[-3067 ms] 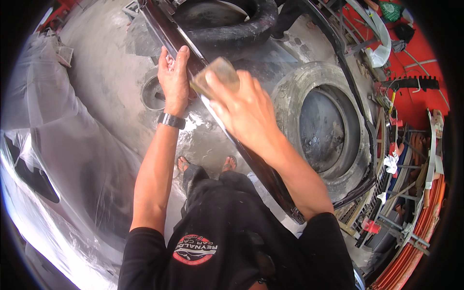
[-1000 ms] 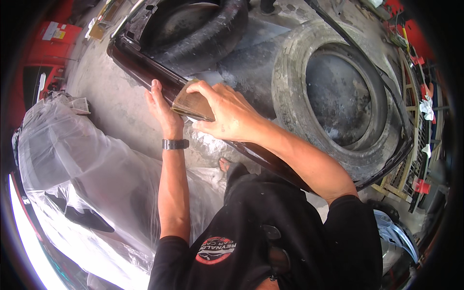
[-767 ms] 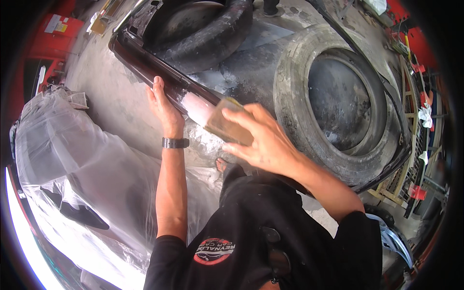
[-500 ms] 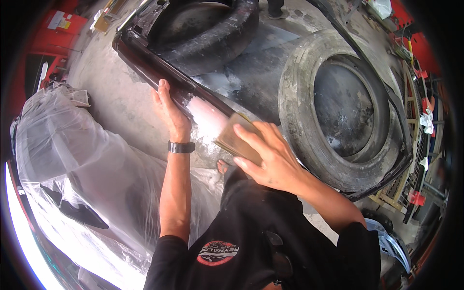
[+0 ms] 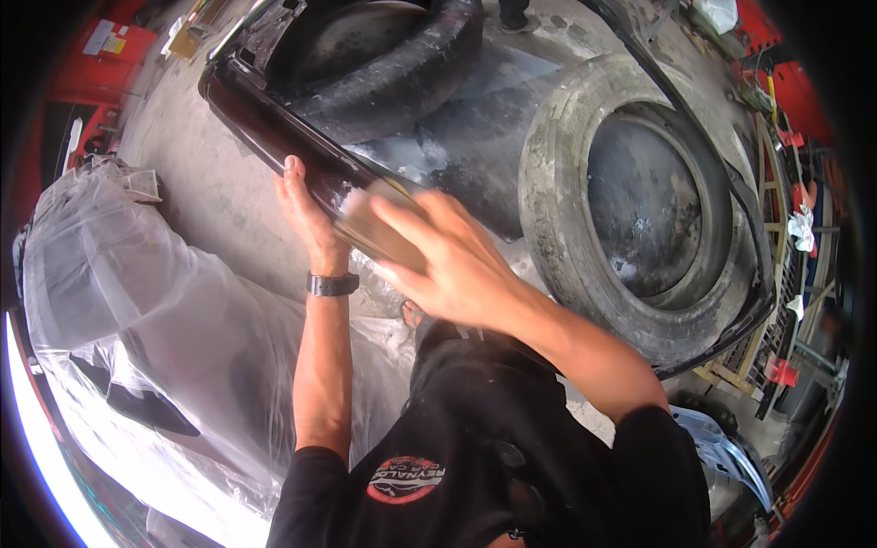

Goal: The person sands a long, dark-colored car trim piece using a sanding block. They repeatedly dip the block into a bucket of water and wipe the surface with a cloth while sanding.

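Observation:
My left hand point(image 5: 309, 208) is wrapped round the near edge of a long, glossy, dark car panel point(image 5: 265, 123), supporting it from the left. My right hand point(image 5: 443, 256) grips a tan, flat block point(image 5: 384, 228), blurred by motion, pressed on the panel just right of my left hand. A pale patch point(image 5: 349, 196) on the dark surface shows beside the block, mostly hidden by it.
Two tyres point(image 5: 548, 192) point(image 5: 393, 96) lie around the panel's frame. A plastic-covered object point(image 5: 137, 310) fills the left, red objects point(image 5: 87, 78) behind it. Racks with parts point(image 5: 772, 274) line the right. A person's leg point(image 5: 512, 14) shows at the top.
Over the last second my right hand and block moved down-right along the panel, then back up-left, now covering much of the pale patch. My left hand keeps its grip on the panel.

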Tool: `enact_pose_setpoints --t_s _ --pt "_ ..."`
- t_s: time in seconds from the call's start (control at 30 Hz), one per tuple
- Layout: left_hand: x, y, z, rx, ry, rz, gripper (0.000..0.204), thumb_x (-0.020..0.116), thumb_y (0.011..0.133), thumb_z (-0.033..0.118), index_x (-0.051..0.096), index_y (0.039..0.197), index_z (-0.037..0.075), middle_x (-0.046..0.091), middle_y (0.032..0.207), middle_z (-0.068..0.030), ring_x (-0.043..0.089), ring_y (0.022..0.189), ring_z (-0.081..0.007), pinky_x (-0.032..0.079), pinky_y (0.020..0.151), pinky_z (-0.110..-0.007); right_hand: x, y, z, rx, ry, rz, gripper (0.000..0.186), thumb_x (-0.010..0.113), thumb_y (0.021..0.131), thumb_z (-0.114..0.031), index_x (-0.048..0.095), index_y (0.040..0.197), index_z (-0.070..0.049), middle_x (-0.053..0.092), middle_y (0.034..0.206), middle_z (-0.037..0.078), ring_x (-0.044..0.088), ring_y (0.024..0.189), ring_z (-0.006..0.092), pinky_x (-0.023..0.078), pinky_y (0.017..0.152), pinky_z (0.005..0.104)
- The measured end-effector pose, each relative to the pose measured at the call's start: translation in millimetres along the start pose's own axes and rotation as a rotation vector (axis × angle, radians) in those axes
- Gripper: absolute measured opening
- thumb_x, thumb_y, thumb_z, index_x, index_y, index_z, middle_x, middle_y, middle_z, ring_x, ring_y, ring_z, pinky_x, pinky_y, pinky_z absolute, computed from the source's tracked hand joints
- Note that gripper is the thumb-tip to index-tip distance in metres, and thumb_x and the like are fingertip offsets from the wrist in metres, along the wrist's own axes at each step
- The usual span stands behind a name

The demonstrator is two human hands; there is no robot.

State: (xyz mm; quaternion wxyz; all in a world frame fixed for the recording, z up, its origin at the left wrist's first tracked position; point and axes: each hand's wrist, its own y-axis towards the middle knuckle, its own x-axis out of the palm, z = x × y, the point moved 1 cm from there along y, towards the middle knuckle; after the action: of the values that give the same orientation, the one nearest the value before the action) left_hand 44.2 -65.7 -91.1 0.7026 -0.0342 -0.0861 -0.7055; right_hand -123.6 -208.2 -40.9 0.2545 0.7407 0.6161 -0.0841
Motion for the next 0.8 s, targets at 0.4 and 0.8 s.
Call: enact_pose_setpoints --t_s 0.4,0.8 --pt "-4.9 3.3 -6.4 0.11 0.093 -0.026 0.043 0.045 0.117 0.042 0.059 0.124 0.002 0.057 0.117 -0.0045 0.054 0.112 -0.0152 0.046 0.102 -0.033 5.2 10.0 1.3 0.001 -0.073 -0.015 0.073 0.082 0.092 -0.028 0.053 0.154 0.0 0.054 0.132 0.032 0.059 0.119 0.0488 0.052 0.1 0.0543" --pt "-23.8 15.5 -33.2 -0.087 -0.117 -0.023 0.058 0.054 0.113 0.046 0.051 0.144 -0.003 0.056 0.134 -0.0092 0.053 0.124 -0.0186 0.042 0.111 -0.034 5.6 31.7 -6.1 0.025 -0.037 -0.057 0.07 0.081 0.094 -0.029 0.054 0.151 0.001 0.056 0.129 0.032 0.059 0.115 0.0499 0.052 0.1 0.0546"
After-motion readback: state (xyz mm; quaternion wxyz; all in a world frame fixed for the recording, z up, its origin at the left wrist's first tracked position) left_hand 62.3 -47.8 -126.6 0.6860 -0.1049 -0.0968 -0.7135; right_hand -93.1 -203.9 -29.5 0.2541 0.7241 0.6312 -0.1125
